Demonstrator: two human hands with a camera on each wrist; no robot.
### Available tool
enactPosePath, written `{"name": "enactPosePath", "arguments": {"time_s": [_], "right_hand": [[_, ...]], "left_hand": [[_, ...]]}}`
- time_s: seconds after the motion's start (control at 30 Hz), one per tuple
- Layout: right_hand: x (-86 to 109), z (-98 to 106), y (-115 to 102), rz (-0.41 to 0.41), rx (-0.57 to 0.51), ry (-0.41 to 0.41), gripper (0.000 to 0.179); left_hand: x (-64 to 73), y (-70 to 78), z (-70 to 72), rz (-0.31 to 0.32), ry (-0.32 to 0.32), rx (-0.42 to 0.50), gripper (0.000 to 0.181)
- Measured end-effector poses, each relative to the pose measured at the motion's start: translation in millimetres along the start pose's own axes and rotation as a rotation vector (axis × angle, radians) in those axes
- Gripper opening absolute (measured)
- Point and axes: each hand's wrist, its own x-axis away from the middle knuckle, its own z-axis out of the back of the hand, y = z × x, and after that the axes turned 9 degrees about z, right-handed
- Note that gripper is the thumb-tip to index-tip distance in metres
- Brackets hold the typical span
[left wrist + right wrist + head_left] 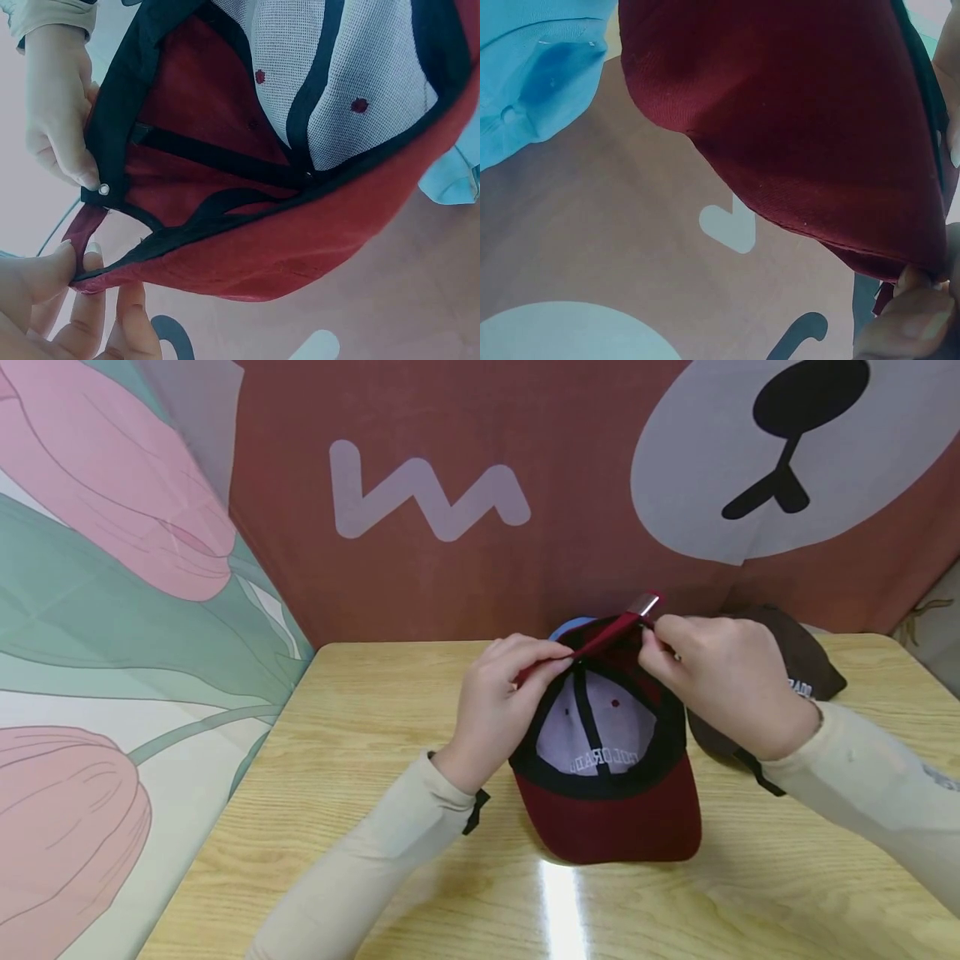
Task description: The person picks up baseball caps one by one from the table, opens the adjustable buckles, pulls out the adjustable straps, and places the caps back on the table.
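A maroon baseball cap (615,822) is held with its inside toward me and its brim low over the table. Its white mesh lining (375,67) and black inner band show, with "COLORADO" lettering reversed inside the front. My left hand (501,706) pinches the back edge at the left end of the maroon strap (609,637). On the other side my right hand (731,681) pinches the back edge beside the strap's metal buckle (645,604). The strap runs slanting between both hands. Close by the right fingers, a small snap stud (104,190) shows on the black band.
Behind the maroon cap, a blue cap (547,75) shows partly. A dark brown cap (810,664) with white lettering lies on the right of the wooden table (360,710), partly hidden by the right forearm. A printed cloth (420,585) hangs behind the table.
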Motion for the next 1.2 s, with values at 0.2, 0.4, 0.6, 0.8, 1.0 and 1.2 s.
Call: {"name": "enactPosePath", "arguments": {"time_s": [0.2, 0.4, 0.6, 0.8, 1.0, 1.2], "right_hand": [[-0.3, -0.1, -0.1, 0.006, 0.005, 0.009, 0.033], [0.3, 0.6, -0.3, 0.006, 0.005, -0.001, 0.032], [1.3, 1.4, -0.5, 0.005, -0.003, -0.023, 0.032], [0.7, 2.0, 0.1, -0.008, 0.010, -0.025, 0.032], [0.6, 2.1, 0.9, -0.014, 0.014, -0.024, 0.033], [1.3, 3.2, 2.2, -0.043, 0.014, -0.042, 0.034]], "left_hand": [[0.1, -0.1, 0.1, 0.005, 0.006, 0.004, 0.009], [2.1, -1.1, 1.2, 0.027, 0.004, 0.022, 0.009], [3.3, -2.4, 2.0, 0.031, 0.005, 0.019, 0.009], [3.0, -2.4, 1.4, 0.026, 0.004, 0.025, 0.009], [3.5, -3.3, 1.6, 0.024, 0.003, 0.032, 0.009], [4.4, -3.2, 3.3, 0.040, 0.001, 0.035, 0.010]]}}
